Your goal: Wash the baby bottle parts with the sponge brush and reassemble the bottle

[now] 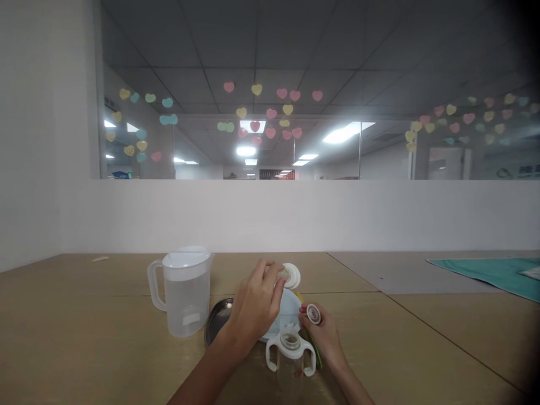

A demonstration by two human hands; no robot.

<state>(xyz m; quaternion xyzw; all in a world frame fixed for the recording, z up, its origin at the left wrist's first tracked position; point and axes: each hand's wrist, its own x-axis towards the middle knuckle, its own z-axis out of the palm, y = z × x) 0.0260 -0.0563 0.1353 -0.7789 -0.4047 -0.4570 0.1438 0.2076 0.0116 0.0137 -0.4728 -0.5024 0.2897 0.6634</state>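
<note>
My left hand [258,298] is raised over a light blue dish, fingers closed round a baby bottle top [292,275] with a white ring and a clear centre. My right hand [323,332] is closed on a small white round-ended piece [313,314], its exact kind unclear. Between my wrists stands a clear baby bottle [290,363] with two white handles. Its neck is uncovered, and small reddish marks show low on its side. Behind the bottle, the light blue dish [288,306] holds small white bits and is partly hidden by my left hand.
At the left stands a translucent lidded pitcher [188,292]. A round metal bowl [217,318] sits beside it, partly behind my left arm. Something slim and green [317,354] lies beside the bottle. A teal cloth [493,273] is at the far right, and a white wall [270,216] rises behind the table.
</note>
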